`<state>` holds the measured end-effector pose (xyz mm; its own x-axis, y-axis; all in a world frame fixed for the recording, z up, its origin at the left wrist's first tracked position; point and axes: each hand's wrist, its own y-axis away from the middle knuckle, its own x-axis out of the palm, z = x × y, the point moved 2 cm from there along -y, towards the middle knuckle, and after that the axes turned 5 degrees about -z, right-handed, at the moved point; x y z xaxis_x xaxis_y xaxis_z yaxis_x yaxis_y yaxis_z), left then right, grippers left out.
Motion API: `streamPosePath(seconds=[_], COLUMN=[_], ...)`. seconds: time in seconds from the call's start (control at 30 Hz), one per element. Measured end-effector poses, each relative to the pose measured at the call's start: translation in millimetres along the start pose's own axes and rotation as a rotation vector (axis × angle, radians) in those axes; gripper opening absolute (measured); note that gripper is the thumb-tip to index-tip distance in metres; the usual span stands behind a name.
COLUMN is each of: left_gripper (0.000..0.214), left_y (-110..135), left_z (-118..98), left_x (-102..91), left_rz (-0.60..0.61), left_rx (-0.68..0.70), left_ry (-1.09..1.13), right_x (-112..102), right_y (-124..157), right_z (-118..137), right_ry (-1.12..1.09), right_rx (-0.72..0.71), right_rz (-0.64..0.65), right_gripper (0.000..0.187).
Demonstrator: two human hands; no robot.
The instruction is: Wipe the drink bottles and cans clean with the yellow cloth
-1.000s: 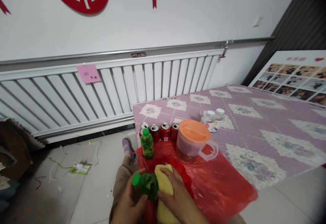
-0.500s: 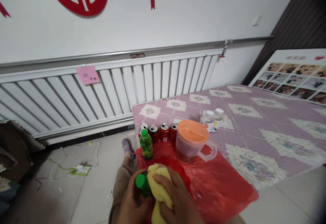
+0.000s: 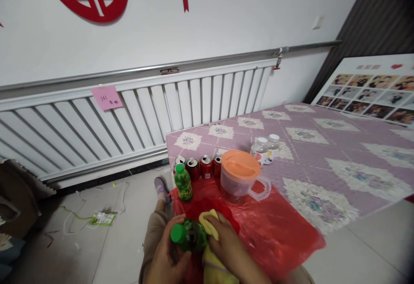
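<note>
Hold bottle (image 3: 190, 235) steady in closed left hand (image 3: 168, 262), nearer than jug (image 3: 241, 176); press cloth (image 3: 208, 229), clutched in right hand (image 3: 226, 249), around it.

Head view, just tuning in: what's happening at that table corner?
A person's left hand grips a green-capped bottle, tilted on its side, while the right hand presses a yellow cloth against it, above a red plastic sheet on the table corner. Behind stand a second green bottle, red cans and an orange-lidded jug.
</note>
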<state>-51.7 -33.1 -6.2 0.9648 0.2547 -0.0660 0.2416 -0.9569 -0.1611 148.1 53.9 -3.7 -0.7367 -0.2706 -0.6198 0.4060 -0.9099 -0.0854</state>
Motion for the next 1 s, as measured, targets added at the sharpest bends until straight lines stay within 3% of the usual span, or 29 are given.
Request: streamPosePath(seconds=[0.17, 0.3, 0.4, 0.5, 0.6, 0.7, 0.87, 1.0], left_gripper=[0.053, 0.057, 0.056, 0.051, 0.05, 0.055, 0.061, 0.063], left_y=[0, -2, -2, -1, 0, -1, -2, -1], left_z=[-6, -11, -9, -3, 4, 8, 5, -3], left_x=[6.8, 9.3, 1.8, -8.8, -14.6, -15.3, -13.0, -9.7], left_rz=[-0.005, -0.03, -0.019, -0.021, -0.101, -0.204, -0.225, -0.222], left_rx=[-0.01, -0.042, -0.036, -0.006, -0.024, -0.049, -0.14, -0.172], left_ry=[0.005, 0.012, 0.026, 0.035, 0.096, 0.162, 0.156, 0.196], right_x=[-10, -23, -19, -4, 8, 12, 10, 11], right_y=[12, 14, 5, -4, -5, -2, 7, 14], right_z=[40, 78, 71, 38, 4, -10, 23, 67], right_ry=[-0.033, -0.064, -0.09, -0.061, 0.0, 0.025, 0.054, 0.015], right_rx=[-0.049, -0.21, -0.152, -0.05, 0.04, 0.084, 0.07, -0.138], right_rz=[-0.027, 0.042, 0.031, 0.028, 0.0, -0.024, -0.003, 0.03], right_gripper=[0.066, 0.07, 0.067, 0.063, 0.062, 0.06, 0.062, 0.066])
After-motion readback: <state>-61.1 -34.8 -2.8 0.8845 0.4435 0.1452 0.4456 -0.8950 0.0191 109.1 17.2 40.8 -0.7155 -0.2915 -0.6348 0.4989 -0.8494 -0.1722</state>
